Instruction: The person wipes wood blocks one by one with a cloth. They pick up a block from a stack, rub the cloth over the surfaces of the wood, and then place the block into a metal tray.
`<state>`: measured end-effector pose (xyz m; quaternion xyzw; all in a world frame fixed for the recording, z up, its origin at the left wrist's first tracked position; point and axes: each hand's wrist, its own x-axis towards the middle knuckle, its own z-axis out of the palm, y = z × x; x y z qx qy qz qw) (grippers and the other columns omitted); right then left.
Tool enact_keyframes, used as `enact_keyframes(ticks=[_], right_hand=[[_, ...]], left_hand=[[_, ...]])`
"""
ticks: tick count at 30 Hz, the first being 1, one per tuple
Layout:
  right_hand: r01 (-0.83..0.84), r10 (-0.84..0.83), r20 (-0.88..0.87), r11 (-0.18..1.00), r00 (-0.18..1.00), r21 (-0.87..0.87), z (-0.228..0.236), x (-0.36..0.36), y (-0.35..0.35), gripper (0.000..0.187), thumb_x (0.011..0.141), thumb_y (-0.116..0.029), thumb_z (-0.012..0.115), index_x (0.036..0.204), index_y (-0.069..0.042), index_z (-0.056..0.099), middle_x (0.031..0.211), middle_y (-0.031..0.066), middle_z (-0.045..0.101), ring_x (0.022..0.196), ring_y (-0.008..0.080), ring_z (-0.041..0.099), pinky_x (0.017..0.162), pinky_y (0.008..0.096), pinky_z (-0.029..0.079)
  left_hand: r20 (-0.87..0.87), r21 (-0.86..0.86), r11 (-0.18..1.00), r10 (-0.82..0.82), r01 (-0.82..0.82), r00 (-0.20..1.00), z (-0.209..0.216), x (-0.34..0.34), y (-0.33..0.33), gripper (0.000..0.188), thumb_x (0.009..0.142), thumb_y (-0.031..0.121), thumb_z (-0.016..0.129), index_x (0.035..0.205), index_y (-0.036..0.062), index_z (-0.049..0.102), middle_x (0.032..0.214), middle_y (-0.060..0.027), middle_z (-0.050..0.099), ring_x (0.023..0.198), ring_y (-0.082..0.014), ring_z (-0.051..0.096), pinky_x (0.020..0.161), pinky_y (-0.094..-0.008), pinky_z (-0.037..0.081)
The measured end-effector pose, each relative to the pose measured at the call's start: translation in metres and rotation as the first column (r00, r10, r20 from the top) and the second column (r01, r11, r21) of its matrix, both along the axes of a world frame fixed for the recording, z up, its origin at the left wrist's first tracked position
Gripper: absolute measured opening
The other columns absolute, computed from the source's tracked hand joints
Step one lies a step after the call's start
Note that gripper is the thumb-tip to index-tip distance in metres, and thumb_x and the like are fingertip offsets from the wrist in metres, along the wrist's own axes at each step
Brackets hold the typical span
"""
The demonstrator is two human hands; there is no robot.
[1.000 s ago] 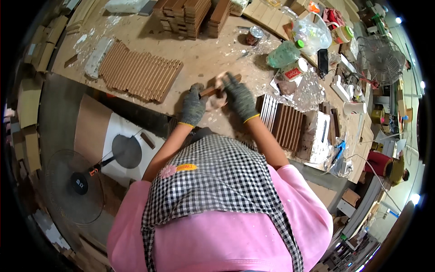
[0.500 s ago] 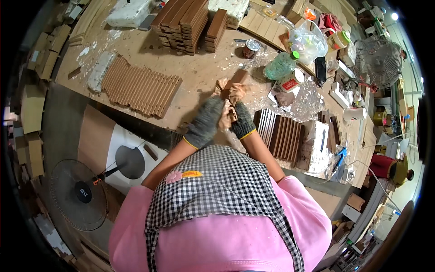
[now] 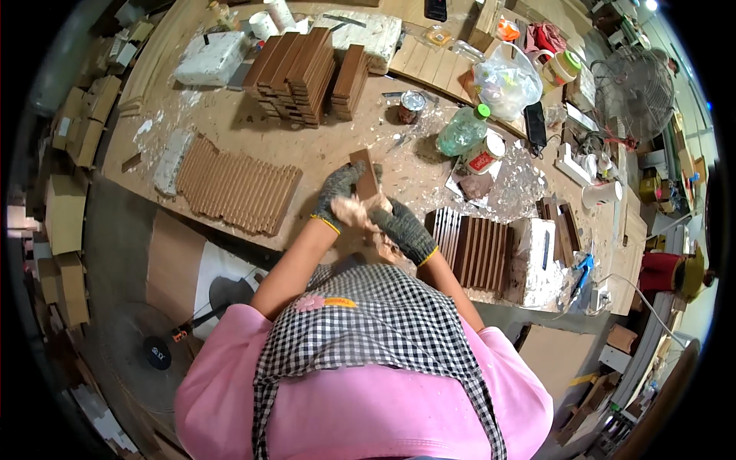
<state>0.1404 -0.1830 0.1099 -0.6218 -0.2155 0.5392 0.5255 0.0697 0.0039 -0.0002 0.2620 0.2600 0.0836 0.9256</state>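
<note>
In front of my apron I have a short brown wooden strip point(image 3: 366, 175), tilted upward above the table's near edge. My left hand point(image 3: 337, 188), in a dark grey knitted glove, is closed around the strip's left side. My right hand point(image 3: 406, 231), gloved the same way, grips a crumpled tan cloth point(image 3: 354, 214) at the strip's lower end. Part of the cloth hangs down toward the apron, and its folds hide the bottom of the strip.
Left on the workbench point(image 3: 230, 123) lies a row of brown strips point(image 3: 238, 184). Stacked strips point(image 3: 291, 77) stand at the back. To the right are a green bottle point(image 3: 461, 130), an open can point(image 3: 412, 106), a white-and-red can point(image 3: 485, 153), grooved strips point(image 3: 483, 253) and a blue-handled tool point(image 3: 583, 268).
The wooden strip has come lower and nearer to my body, tilting the other way. My left hand now holds the bare strip; the cloth has bunched toward its lower end. The whole view has shifted slightly.
</note>
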Motion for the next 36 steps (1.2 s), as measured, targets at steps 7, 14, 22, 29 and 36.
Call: enact_keyframes(ticks=[7, 14, 22, 29, 36], right_hand=[[-0.036, 0.016, 0.202, 0.995, 0.979, 0.094, -0.018, -0.020, -0.044, 0.058, 0.100, -0.056, 0.048, 0.115, -0.001, 0.060, 0.085, 0.0103, 0.064, 0.071, 0.0184, 0.062, 0.065, 0.0319, 0.057], [0.343, -0.333, -0.155, 0.938, 0.930, 0.041, 0.014, 0.001, -0.048, 0.068, 0.087, -0.047, 0.074, 0.133, -0.001, 0.056, 0.116, 0.0140, 0.066, 0.095, 0.0224, 0.068, 0.080, 0.0311, 0.060], [0.361, -0.362, -0.126, 0.932, 0.924, -0.028, 0.010, 0.004, -0.060, 0.058, 0.091, -0.046, 0.070, 0.128, -0.002, 0.061, 0.106, 0.0081, 0.068, 0.092, 0.0151, 0.063, 0.074, 0.0271, 0.055], [0.664, -0.640, -0.208, 0.745, 0.739, 0.065, 0.019, 0.022, -0.101, 0.051, 0.091, -0.037, 0.073, 0.127, -0.003, 0.062, 0.110, 0.0102, 0.069, 0.095, 0.0171, 0.065, 0.083, 0.0320, 0.055], [0.938, -0.938, -0.186, 0.242, 0.291, 0.250, 0.023, 0.067, -0.195, 0.045, 0.097, -0.031, 0.065, 0.133, -0.006, 0.054, 0.095, 0.0074, 0.066, 0.065, 0.0151, 0.061, 0.051, 0.0242, 0.051]], left_hand=[[0.013, 0.109, 0.883, 0.458, -0.457, 0.889, 0.095, 0.067, 0.071, 0.047, 0.092, 0.031, 0.070, 0.124, 0.0004, 0.056, 0.101, -0.0121, 0.065, 0.093, -0.0253, 0.065, 0.091, -0.0388, 0.056], [-0.124, 0.950, -0.228, 0.347, 0.212, 0.930, 0.118, 0.165, 0.150, 0.092, 0.080, 0.028, 0.077, 0.153, 0.0000, 0.027, 0.128, -0.0280, 0.060, 0.117, -0.0395, 0.061, 0.101, -0.0439, 0.051], [-0.670, 0.662, -0.084, 0.379, 0.745, 0.638, 0.090, 0.240, 0.192, 0.105, 0.082, 0.028, 0.074, 0.157, -0.0038, 0.008, 0.141, -0.0316, 0.050, 0.128, -0.0407, 0.055, 0.107, -0.0438, 0.046], [-0.351, 0.826, -0.302, 0.386, 0.476, 0.853, 0.085, 0.211, 0.163, 0.073, 0.090, 0.029, 0.067, 0.149, -0.0009, 0.036, 0.144, -0.0275, 0.047, 0.133, -0.0370, 0.048, 0.110, -0.0445, 0.041], [-0.063, 0.989, -0.137, -0.091, 0.050, 0.994, 0.068, 0.103, -0.017, 0.031, 0.089, 0.024, 0.071, 0.111, 0.0029, 0.065, 0.107, -0.0183, 0.064, 0.100, -0.0325, 0.063, 0.090, -0.0409, 0.050]])
